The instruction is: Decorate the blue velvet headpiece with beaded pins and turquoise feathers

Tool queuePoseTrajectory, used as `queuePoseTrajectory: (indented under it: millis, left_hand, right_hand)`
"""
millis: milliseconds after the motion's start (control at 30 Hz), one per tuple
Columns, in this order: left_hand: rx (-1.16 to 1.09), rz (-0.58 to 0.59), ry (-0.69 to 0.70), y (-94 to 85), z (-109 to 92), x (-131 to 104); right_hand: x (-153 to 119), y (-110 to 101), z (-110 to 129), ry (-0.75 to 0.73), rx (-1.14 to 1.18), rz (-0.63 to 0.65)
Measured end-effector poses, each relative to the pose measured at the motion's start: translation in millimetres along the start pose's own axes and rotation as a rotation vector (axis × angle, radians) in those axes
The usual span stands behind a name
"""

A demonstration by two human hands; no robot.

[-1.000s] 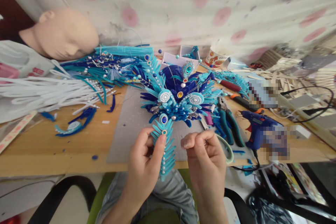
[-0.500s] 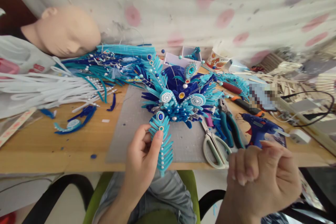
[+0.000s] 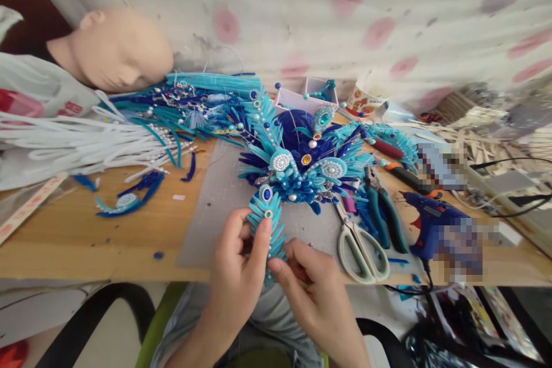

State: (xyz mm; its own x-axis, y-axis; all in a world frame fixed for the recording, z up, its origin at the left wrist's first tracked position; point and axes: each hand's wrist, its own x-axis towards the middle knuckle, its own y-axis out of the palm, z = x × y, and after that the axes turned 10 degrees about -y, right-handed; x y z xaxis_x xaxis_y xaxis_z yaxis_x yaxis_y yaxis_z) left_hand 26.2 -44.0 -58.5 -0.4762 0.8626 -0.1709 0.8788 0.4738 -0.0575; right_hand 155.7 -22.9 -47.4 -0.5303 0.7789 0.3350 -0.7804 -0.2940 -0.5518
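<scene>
My left hand pinches a turquoise feather-shaped piece that has a blue gem and a row of pearls. At the piece's lower right edge, my right hand has its thumb and fingers closed on the fringe. Just beyond both hands rests a large blue and turquoise headpiece with pearl ovals, gems and beaded wires. It lies over a grey cutting mat.
Scissors, pliers and a blue glue gun lie right of the mat. White strips, blue tassels and a mannequin head are on the left. A paper cup stands behind.
My right hand has moved left from near the glue gun to the feather-shaped piece and closed on its lower edge. The view has shifted slightly.
</scene>
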Motion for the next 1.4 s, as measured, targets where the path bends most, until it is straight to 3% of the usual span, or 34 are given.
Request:
queuePoseTrajectory:
  millis: [133,500,633,767,867,967,1100,1267,1400]
  left_hand:
    - [0.033,0.017,-0.002,2.2,2.2,1.1]
    - [-0.069,0.035,-0.027,4.2,1.0,1.1]
    - [-0.145,0.014,-0.044,0.8,1.2,2.0]
    - [-0.162,0.002,-0.04,-0.7,2.2,2.3]
    - [-0.147,-0.009,-0.031,-0.3,2.8,5.1]
    - [-0.129,-0.019,-0.035,-0.5,3.2,8.7]
    - [-0.087,-0.095,-0.048,-4.5,2.5,10.2]
    - [-0.062,-0.244,-0.068,-11.4,1.0,10.9]
    - [-0.143,-0.226,-0.138,-11.6,4.0,12.8]
  right_hand:
    - [-2.5,-1.8,-6.9,0.038,0.058,0.034]
    - [-7.9,-8.4,-12.4,-0.001,-0.169,-0.179]
    - [-7.7,-19.7,-15.9,0.025,-0.215,-0.41]
    - [-7.9,-33.3,-20.1,0.057,-0.194,-0.789]
    - [-4.9,-46.0,-23.5,-0.075,-0.031,-1.023]
    - [-0.5,-55.9,-26.3,-0.17,0.069,-1.126]
    - [2.5,-56.2,-32.1,-0.047,0.268,-1.062]
    - [8.5,-47.1,-40.4,0.229,0.91,-0.792]
    - [12.8,-44.3,-39.8,0.323,1.217,-0.735]
